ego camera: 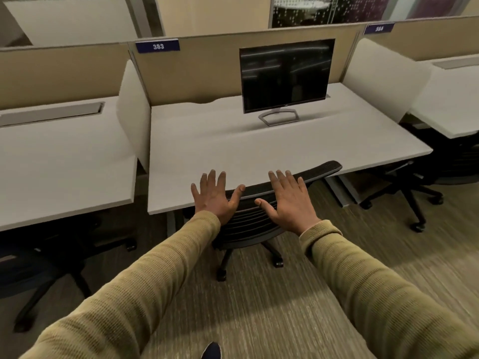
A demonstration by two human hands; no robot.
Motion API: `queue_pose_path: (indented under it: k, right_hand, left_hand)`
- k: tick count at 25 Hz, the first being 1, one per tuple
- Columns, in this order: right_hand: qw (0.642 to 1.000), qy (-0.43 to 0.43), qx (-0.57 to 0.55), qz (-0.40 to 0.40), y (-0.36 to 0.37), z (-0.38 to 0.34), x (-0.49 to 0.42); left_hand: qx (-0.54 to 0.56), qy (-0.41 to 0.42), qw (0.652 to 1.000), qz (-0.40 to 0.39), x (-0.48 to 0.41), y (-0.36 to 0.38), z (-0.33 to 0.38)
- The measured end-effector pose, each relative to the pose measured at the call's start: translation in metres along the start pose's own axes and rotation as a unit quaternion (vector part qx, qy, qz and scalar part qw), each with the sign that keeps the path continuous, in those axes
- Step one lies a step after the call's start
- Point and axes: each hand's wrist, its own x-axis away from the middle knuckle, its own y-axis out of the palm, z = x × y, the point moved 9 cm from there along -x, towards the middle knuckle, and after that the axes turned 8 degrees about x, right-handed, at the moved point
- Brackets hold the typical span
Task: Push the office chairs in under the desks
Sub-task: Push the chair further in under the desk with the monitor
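Observation:
A black mesh-backed office chair stands at the front edge of the middle white desk, its seat hidden under the desktop and its backrest top against the edge. My left hand and my right hand are both spread flat with fingers apart, above and just in front of the backrest. Whether the palms touch the backrest I cannot tell. Neither hand holds anything.
A dark monitor stands on the middle desk. Left desk has a dark chair beneath it; right desk has another chair under it. Beige partitions with labels 383 and 384 divide the desks. Carpet floor below.

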Motion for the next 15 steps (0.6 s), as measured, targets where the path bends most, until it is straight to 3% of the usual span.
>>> queue_pose_path:
  k: [4,8,15]
  right_hand:
    - [0.998,-0.026,0.006,-0.056,0.017,0.067,0.0]
    - [0.993,-0.067,0.014,-0.096,0.031,0.103,-0.003]
    - [0.988,-0.117,0.02,-0.103,0.039,0.153,-0.055]
  left_hand:
    - [-0.053,-0.102,0.992,-0.046,0.003,0.025,0.023]
    - [-0.065,-0.124,0.989,-0.049,0.005,0.04,0.032]
    - [-0.048,-0.268,0.962,0.032,-0.018,0.038,0.028]
